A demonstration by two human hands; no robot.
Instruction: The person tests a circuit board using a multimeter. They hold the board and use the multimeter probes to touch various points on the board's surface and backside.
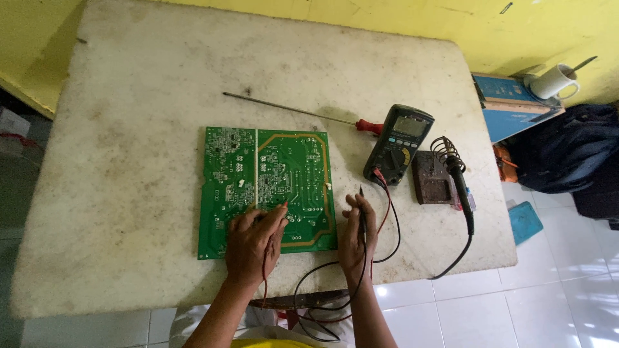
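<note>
A green circuit board [267,187] lies solder side up in the middle of a worn white table [129,129]. My left hand [253,241] rests on the board's near edge and grips a red test probe [282,207], its tip touching the board. Just right of the board, my right hand [356,232] holds a black test probe [362,206] with its tip pointing away above the table. Red and black leads run from both probes to a dark multimeter [398,143] standing to the right of the board.
A long screwdriver [303,113] with a red handle lies behind the board. A soldering iron [461,187] rests in a coil stand [435,180] near the right edge, cord hanging down. Beyond the table are a blue box, a white mug [553,81], a dark bag and white floor tiles.
</note>
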